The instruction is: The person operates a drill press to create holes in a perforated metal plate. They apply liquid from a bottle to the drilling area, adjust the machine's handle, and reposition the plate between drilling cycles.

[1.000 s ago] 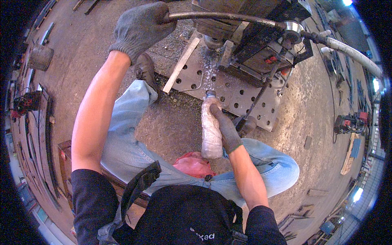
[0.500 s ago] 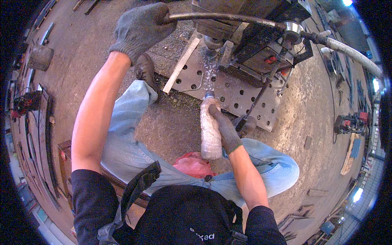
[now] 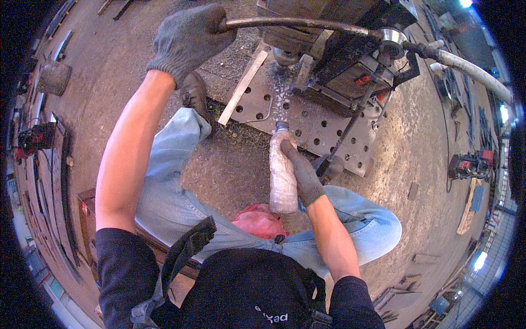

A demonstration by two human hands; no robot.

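Observation:
My left hand (image 3: 189,37), in a grey glove, grips the end of a long metal lever (image 3: 307,23) that runs to a drilling machine (image 3: 345,60). My right hand (image 3: 301,174), also gloved, holds a clear plastic bottle (image 3: 282,172) with its neck tipped toward the drill bit (image 3: 285,57). Below the bit lies a flat steel plate (image 3: 307,123) with several drilled holes, wet and pale where liquid lands. I sit with jeans-clad legs on either side.
A wooden strip (image 3: 244,88) lies on the plate's left edge. A red cloth (image 3: 257,222) rests between my legs. A metal bucket (image 3: 55,77) and stacked steel bars (image 3: 49,181) stand left; a grinder (image 3: 466,164) lies right on the dirt floor. A white hose (image 3: 474,68) leaves the machine.

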